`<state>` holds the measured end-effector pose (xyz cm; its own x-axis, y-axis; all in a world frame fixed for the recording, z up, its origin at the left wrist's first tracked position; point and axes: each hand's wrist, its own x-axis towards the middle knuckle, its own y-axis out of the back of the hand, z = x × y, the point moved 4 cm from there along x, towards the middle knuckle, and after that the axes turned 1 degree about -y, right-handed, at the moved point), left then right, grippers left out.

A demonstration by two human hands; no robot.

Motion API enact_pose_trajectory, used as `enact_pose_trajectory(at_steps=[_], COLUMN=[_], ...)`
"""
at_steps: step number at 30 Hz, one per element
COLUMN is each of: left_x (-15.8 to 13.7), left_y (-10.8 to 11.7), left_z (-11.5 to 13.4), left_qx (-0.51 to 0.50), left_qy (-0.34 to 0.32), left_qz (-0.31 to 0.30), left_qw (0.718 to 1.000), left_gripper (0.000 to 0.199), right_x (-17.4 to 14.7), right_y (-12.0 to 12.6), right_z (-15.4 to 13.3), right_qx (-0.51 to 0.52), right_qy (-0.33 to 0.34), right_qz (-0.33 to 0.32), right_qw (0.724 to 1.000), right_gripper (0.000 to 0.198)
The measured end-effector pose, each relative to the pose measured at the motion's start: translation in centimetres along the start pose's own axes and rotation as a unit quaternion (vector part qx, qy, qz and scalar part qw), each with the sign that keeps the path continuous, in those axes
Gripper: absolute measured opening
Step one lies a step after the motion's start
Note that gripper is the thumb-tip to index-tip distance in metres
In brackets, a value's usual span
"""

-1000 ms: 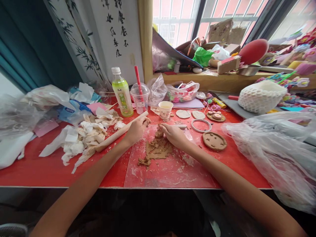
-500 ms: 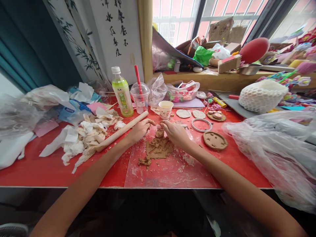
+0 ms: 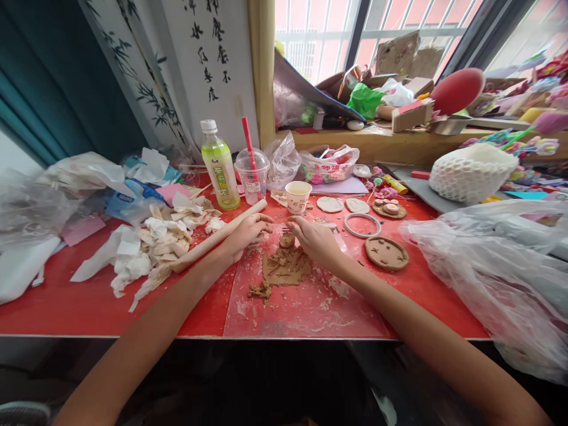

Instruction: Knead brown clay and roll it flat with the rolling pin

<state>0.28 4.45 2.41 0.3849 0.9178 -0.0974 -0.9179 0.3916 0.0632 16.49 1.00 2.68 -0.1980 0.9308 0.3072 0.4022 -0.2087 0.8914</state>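
My left hand [image 3: 249,234] is beside the upper end of a wooden rolling pin [image 3: 222,232], fingers stretched out and apart, with nothing visible in them. Across from it, my right hand [image 3: 314,238] has its fingers bent and pressed together; whatever they pinch is too small or hidden to name. Between and below the hands, a flattened slab of brown clay [image 3: 286,273] bears loose crumbs, with a small rounded clay lump [image 3: 287,239] at its far edge. A torn clay scrap [image 3: 261,290] lies at its near left. Just beyond my fingertips stands a paper cup [image 3: 297,198].
To the right are a white ring [image 3: 362,225], a round clay piece with a raised rim [image 3: 386,253] and pale clay discs [image 3: 330,205]. A green drink bottle [image 3: 220,171] and plastic cup [image 3: 251,177] stand behind. Crumpled tissue [image 3: 155,242] lies left, plastic sheeting [image 3: 497,254] right.
My left hand has drawn back slightly to the left, widening the gap to my right hand, and its fingers have spread. My right hand has barely moved.
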Motion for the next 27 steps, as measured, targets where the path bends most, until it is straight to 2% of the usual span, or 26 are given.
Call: enact_pose_trajectory(at_steps=[3, 7, 14, 16, 19, 22, 27], left_x=[-0.2, -0.3, 0.0, 0.1, 0.1, 0.1, -0.1], left_y=[0.0, 0.2, 0.7, 0.7, 0.4, 0.0, -0.2], left_z=[0.2, 0.5, 0.5, 0.3, -0.2, -0.4, 0.0], left_qx=[-0.044, -0.086, -0.117, -0.111, -0.102, -0.1, -0.118], left_qy=[0.011, 0.02, 0.024, 0.027, 0.026, 0.029, 0.028], left_qz=[-0.023, -0.053, -0.037, -0.024, -0.01, -0.013, -0.024], left_qw=[0.999, 0.995, 0.992, 0.993, 0.994, 0.994, 0.992], left_gripper=[0.007, 0.022, 0.034, 0.031, 0.007, 0.019, 0.012], right_x=[0.0, -0.1, -0.2, -0.2, -0.3, -0.3, -0.3], right_y=[0.1, 0.1, 0.1, 0.1, 0.0, 0.1, 0.1], right_z=[-0.1, -0.2, -0.4, -0.4, -0.4, -0.3, -0.5], right_qx=[-0.008, -0.021, -0.044, -0.05, -0.058, -0.068, -0.075], right_qy=[0.007, 0.008, 0.018, 0.024, 0.029, 0.025, 0.031], right_qz=[0.002, 0.002, 0.002, 0.001, 0.004, 0.005, -0.002], right_qw=[1.0, 1.0, 0.999, 0.998, 0.998, 0.997, 0.997], right_gripper=[0.044, 0.044, 0.045, 0.046, 0.045, 0.044, 0.046])
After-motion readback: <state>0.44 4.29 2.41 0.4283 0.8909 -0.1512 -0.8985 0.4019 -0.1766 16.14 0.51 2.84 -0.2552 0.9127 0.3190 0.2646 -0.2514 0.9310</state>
